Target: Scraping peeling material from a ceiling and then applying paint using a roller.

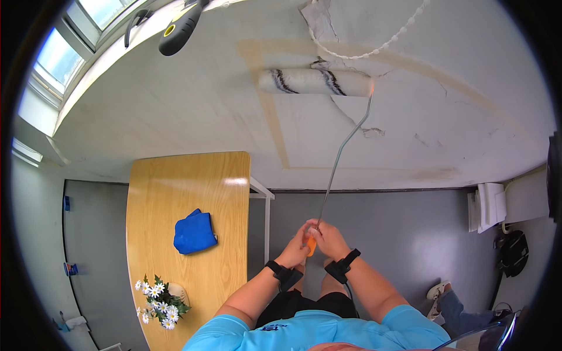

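Note:
Both my hands are closed round the orange handle (312, 245) of a paint roller, in front of my body. My left hand (297, 243) and my right hand (329, 238) sit close together on it. From the handle a bent metal rod (336, 161) runs up to the roller sleeve (316, 82), which is white with dark slanting stripes. The sleeve lies across the wall (404, 111), seemingly against it. Cracks and peeling patches show in the wall around the sleeve, along with a tan band.
On my left stands a wooden table (158, 193) with a folded blue cloth (195, 232) and white flowers (161, 304). A dark-handled tool (180, 29) rests on the window ledge. A white cord (383, 50) hangs at the top. Another person's legs (459, 310) show at lower right.

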The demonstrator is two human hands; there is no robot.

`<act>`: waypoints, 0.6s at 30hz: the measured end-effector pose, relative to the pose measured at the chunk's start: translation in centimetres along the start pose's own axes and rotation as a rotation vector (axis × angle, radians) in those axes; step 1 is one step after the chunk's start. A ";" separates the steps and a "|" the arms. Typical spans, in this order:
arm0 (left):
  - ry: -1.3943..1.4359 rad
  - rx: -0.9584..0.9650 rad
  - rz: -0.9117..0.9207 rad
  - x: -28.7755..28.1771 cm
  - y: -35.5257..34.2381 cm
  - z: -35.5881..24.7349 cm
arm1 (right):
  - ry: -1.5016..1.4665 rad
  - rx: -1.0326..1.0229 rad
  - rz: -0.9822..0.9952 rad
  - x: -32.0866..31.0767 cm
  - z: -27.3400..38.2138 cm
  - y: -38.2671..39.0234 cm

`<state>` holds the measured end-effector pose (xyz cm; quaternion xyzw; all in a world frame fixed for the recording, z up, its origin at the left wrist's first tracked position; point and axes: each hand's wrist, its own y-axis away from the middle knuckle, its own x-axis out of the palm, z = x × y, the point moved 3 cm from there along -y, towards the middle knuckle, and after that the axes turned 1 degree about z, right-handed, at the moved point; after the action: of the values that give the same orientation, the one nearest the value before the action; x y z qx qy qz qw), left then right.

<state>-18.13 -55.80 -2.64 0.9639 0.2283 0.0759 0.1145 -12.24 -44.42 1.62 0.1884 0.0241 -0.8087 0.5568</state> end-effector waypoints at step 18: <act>-0.357 -0.236 0.055 1.3 0.9 4.8 | 0.048 0.131 0.048 1.6 -4.1 1.4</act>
<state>-15.63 -56.89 -6.91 0.9477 0.1675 -0.0668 0.2632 -10.32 -45.35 -2.45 0.2443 -0.0201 -0.7903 0.5616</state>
